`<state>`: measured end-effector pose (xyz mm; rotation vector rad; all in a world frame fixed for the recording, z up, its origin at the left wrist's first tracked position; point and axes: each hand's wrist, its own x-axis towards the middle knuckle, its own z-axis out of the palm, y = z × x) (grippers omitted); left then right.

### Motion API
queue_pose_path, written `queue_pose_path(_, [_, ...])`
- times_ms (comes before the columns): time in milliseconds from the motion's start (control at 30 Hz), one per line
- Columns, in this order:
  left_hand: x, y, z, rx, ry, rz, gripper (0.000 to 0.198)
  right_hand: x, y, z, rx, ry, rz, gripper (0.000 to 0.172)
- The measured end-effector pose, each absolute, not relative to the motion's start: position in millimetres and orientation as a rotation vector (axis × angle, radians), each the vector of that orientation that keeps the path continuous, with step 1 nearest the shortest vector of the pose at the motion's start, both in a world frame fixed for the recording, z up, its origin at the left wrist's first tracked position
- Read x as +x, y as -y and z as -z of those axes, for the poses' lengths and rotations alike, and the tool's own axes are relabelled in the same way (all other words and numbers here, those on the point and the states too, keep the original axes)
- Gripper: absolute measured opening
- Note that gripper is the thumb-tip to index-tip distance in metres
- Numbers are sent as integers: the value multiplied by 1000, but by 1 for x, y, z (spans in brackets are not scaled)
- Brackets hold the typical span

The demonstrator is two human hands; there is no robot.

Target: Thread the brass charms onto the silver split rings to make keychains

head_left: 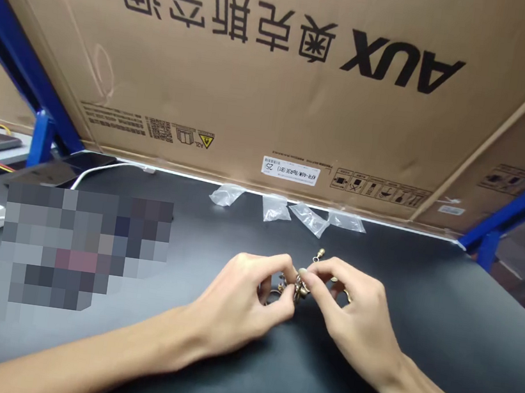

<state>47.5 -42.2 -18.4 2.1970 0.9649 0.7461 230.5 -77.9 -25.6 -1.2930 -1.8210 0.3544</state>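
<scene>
A small brass keychain charm with a metal ring is held in the air just above the black tabletop. My left hand pinches it from the left between thumb and fingertips. My right hand pinches the same piece from the right, and the two hands nearly meet around it. A small brass knob sticks up beyond my right fingers. My fingers hide most of the charm, so its exact shape cannot be made out.
Several small clear plastic bags lie along the far table edge, below a large AUX cardboard box on a blue metal rack. A pixelated patch covers the table's left part. A white cable runs behind it.
</scene>
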Motion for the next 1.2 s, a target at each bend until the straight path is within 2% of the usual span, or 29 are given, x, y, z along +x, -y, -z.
queue_pose_path(133, [46, 39, 14, 2168, -949, -662, 9, 228, 80, 25, -1344, 1778, -543, 25])
queue_pose_path(333, [43, 38, 13, 1944, -913, -647, 9, 233, 79, 31, -1127, 1967, -96, 12])
queue_pose_path(433, [43, 36, 13, 1848, -859, -688, 28, 236, 77, 31, -1118, 1965, -65, 11])
queue_pose_path(467, [43, 35, 13, 1840, -851, -694, 28, 236, 77, 30, -1131, 1953, -91, 12])
queue_pose_path(567, [42, 32, 13, 1836, -836, -677, 18, 236, 76, 29, -1160, 1939, -160, 15])
queue_pose_path(967, [44, 39, 25, 1746, -961, -925, 26, 240, 72, 37, -1003, 2068, 26, 10])
queue_pose_path(1200, [40, 31, 28, 2169, -994, -841, 17, 241, 72, 37, -1035, 2099, 70, 9])
